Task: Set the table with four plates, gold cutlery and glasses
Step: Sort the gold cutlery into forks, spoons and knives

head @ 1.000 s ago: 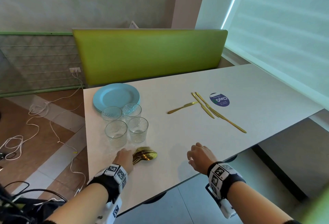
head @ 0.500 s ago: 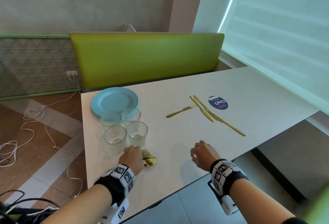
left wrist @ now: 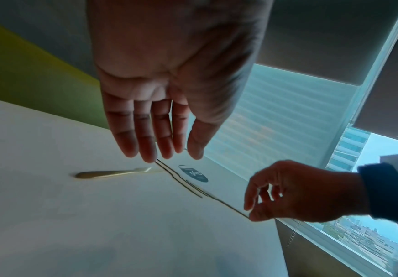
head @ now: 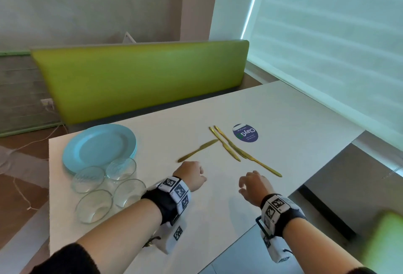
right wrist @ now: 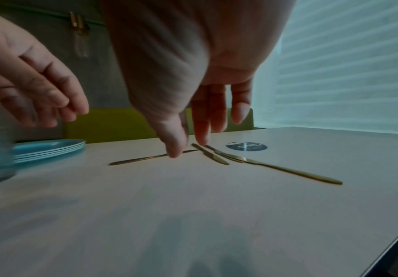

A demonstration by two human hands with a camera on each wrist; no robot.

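Several gold knives lie mid-table: one apart on the left (head: 197, 151) (left wrist: 112, 173) (right wrist: 150, 158), the others crossed in a line (head: 245, 153) (right wrist: 288, 170). My left hand (head: 192, 177) (left wrist: 160, 131) hovers just short of the left knife's handle, fingers straight, holding nothing. My right hand (head: 254, 185) (right wrist: 193, 112) hangs over the table near the long knife's handle end, fingers loosely curled and empty. A stack of blue plates (head: 99, 147) sits at the table's left, with several clear glasses (head: 93, 205) in front of it. The gold spoons are out of sight.
The white table (head: 218, 219) has a round blue sticker (head: 245, 133) beside the knives. Its front edge runs close under my right wrist. A green bench back (head: 139, 79) stands behind the table, and a blind-covered window (head: 327, 44) runs along the right.
My left hand has left the spoons beside the glasses and moved forward and right toward the knives. My right hand has moved a little forward. The head view has come closer to the table.
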